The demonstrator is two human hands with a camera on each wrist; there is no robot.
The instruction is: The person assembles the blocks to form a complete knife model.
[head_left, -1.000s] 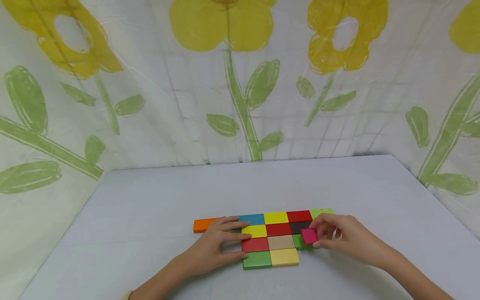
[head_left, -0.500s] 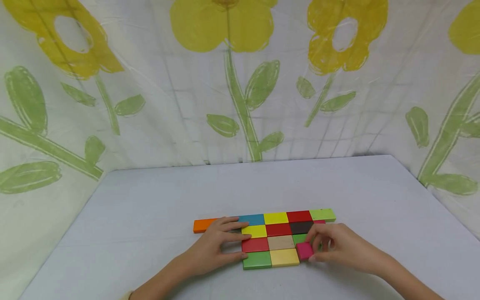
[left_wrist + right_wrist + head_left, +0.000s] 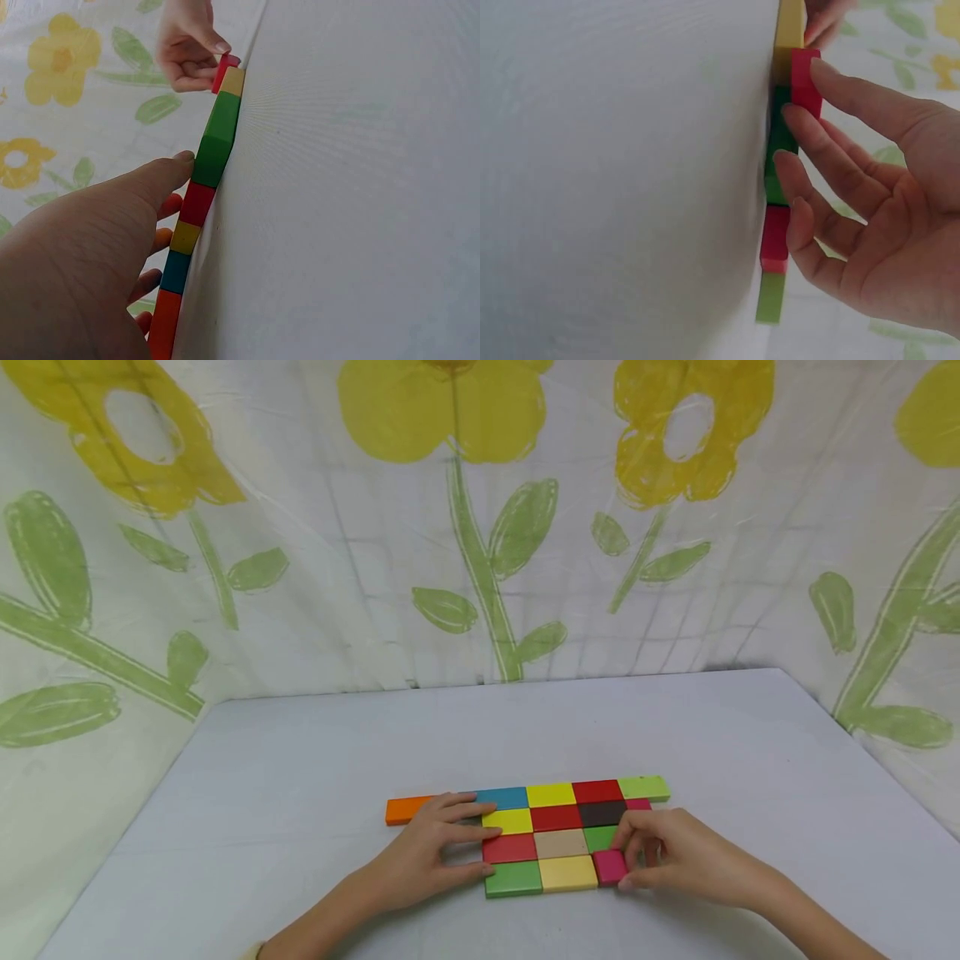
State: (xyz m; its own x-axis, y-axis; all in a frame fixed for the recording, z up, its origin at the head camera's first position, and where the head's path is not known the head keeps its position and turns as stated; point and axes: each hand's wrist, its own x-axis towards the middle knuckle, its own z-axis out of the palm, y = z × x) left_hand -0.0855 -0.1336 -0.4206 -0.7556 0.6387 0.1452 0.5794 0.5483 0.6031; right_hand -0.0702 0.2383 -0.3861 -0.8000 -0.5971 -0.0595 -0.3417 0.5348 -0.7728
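My right hand pinches a small pink block between thumb and fingers. In the head view it is at the right end of the front row, beside a pale yellow block. The right wrist view shows the held block slightly higher than its neighbours. My left hand rests with spread fingers against the left side of the layout, fingertips on a green block, a coral-red block, a yellow block and a blue block. It partly covers the back row.
Flat coloured blocks lie in several rows on the white table. An orange block ends the back row at left, a light green block at right. Between them are tan and black blocks. A flower-print curtain hangs behind.
My right hand has brought the pink block from above the third row toward me, down to the front row's right end. Over the last half second it settles lower. My left hand stays put.
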